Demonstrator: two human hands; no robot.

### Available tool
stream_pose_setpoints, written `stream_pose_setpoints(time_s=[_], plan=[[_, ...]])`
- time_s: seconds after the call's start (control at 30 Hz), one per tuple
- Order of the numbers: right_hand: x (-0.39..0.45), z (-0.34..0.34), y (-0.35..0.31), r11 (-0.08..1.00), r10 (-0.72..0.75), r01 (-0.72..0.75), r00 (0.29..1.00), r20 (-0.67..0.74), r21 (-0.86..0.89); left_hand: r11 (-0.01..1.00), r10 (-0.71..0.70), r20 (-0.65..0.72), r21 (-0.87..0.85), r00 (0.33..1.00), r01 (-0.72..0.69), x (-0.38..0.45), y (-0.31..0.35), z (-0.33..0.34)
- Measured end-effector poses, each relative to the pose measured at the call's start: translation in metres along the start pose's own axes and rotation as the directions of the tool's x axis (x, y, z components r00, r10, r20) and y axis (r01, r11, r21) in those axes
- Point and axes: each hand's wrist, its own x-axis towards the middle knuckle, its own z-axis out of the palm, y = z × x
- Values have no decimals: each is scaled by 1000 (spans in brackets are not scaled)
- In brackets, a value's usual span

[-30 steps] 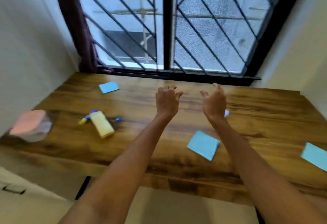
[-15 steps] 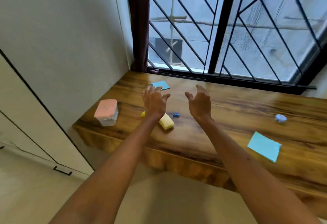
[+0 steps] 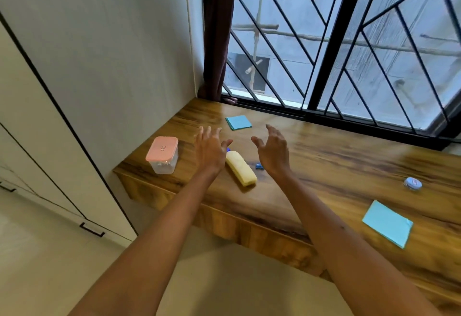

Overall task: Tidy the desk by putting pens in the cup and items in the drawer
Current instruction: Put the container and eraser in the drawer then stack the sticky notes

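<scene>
Both my hands empty, fingers spread — left hand (image 3: 209, 149), right hand (image 3: 273, 151) above tabletop (image 3: 349, 166). Yellow pouch (image 3: 241, 168) lies between them: judged soft, light — take mid-body. Pen (image 3: 259, 166) partly hidden beneath.

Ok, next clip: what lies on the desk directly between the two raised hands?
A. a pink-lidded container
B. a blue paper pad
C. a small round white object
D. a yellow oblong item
D: the yellow oblong item lies on the desk between the left hand and the right hand, both open and holding nothing; the pink-lidded container stands off to the left of both.
</scene>
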Motion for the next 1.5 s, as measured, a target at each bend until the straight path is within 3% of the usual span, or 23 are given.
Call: stream_pose_setpoints(time_s=[0.2, 0.4, 0.5, 0.57, 0.63, 0.73, 0.9, 0.97, 1.07, 1.13, 1.23, 1.37, 1.5], plan=[[-15, 23, 6, 1000, 1, 1, 995, 95, -26, 1000, -21, 56, 7, 998, 21, -21, -25, 6], [-57, 53, 3, 999, 43, -42, 996, 84, -12, 999, -8, 103, -30, 995, 12, -47, -64, 7], [-88, 74, -8, 984, 137, -136, 991, -4, 112, 996, -36, 137, -76, 990, 47, -66, -88, 7], [-110, 89, -21, 922, 294, -258, 952, -86, 288, 988, -36, 142, -147, 989, 57, -76, -107, 7], [-131, 102, -32, 765, 501, -391, 860, -93, 512, 969, -47, 129, -235, 991, 76, -85, -124, 9], [-157, 124, -28, 471, 758, -495, 650, -49, 730, 907, -136, 108, -386, 985, 167, -99, -146, 14], [-170, 143, -21, 223, 873, -407, 488, 5, 886, 697, -334, 65, -655, 940, 292, -103, -159, 23], [-174, 148, -14, 80, 934, -366, 351, 58, 927, 563, -477, 124, -717, 870, 411, -104, -160, 28], [-188, 164, 6, -148, 956, -329, 194, 220, 933, 253, -608, 333, -779, 721, 573, -110, -166, 43], [-198, 178, 22, -273, 924, -291, 186, 334, 917, 73, -607, 465, -774, 644, 629, -112, -173, 60], [-208, 193, 46, -360, 874, -282, 231, 427, 889, -138, -547, 621, -728, 562, 671, -113, -186, 79], [-212, 204, 68, -419, 783, -260, 381, 491, 870, -191, -424, 683, -710, 595, 678, -113, -203, 101], [-207, 216, 87, -475, 756, -127, 448, 477, 871, -195, -379, 697, -703, 609, 683, -110, -210, 115]])
